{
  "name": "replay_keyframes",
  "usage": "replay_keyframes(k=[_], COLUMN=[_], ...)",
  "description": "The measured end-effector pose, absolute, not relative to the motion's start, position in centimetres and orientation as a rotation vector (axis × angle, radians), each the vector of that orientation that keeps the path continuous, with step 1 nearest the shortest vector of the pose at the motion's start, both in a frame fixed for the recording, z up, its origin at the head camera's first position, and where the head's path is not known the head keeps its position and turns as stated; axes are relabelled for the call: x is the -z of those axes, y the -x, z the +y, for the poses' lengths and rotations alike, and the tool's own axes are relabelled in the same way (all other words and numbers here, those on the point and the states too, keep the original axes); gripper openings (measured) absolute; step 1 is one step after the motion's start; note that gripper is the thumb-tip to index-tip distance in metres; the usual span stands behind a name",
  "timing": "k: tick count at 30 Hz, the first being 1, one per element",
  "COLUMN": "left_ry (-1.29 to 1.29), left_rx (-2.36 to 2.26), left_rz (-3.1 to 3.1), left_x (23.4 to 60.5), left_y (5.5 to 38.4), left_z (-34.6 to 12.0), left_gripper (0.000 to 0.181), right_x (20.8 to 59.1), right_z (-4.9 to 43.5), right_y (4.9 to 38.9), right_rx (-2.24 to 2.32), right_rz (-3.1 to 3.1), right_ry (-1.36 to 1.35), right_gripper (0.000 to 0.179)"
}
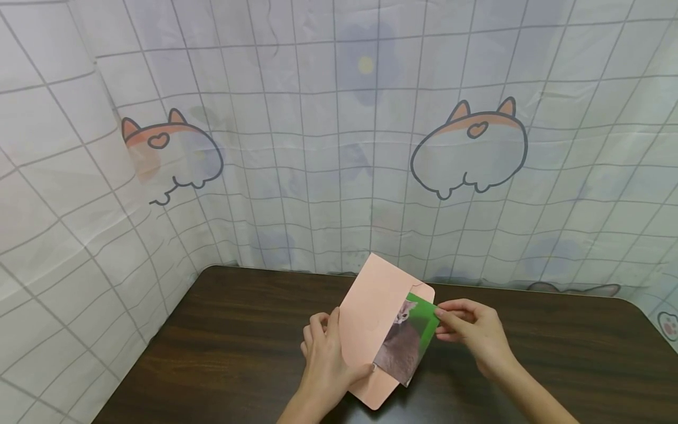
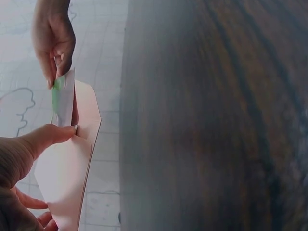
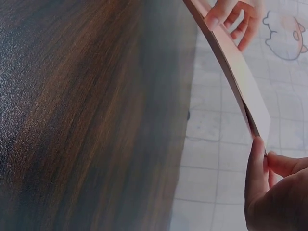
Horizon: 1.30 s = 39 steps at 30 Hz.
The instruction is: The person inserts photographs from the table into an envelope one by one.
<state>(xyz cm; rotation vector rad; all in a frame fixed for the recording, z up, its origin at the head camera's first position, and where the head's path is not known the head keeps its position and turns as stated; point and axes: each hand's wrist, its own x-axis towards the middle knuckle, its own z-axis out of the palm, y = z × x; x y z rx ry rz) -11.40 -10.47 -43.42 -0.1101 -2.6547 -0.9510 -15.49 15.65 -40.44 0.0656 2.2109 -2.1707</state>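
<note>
A pink paper envelope [image 1: 369, 312] is held tilted over the table, its opening facing right. Partly inside it sits a card [image 1: 408, 341] with a picture of a grey cat on green; its right part sticks out. My left hand [image 1: 327, 356] grips the envelope's left side, thumb on the front near the opening and fingers behind. With thumb and fingers, my right hand [image 1: 473, 330] pinches the card's upper right edge. In the left wrist view, the card [image 2: 63, 98] stands out of the envelope [image 2: 62, 178] toward the right hand [image 2: 55, 41]. The card's inner part is hidden by the envelope.
A dark brown wood-grain table [image 1: 228, 335] lies beneath both hands. Behind it and along the left hangs a white gridded cloth [image 1: 318, 147] printed with cartoon corgi shapes, meeting the table's back edge.
</note>
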Motion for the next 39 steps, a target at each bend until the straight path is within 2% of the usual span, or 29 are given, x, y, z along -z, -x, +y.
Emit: replay_keyframes(k=[14, 39], left_ry=[0.199, 0.191], left_rx=[0.954, 1.030], left_rz=[-2.678, -2.682], left_x=[43.5, 43.3], left_y=[11.4, 11.4], left_z=[-10.8, -10.7], left_gripper=[0.111, 0.111], right_x=[40.0, 40.2], right_z=[15.2, 13.5], right_y=[15.1, 15.1], right_rx=[2.027, 2.112], right_rz=[2.277, 2.349], right_ry=[-0.028, -0.153], right_gripper=[0.032, 0.027])
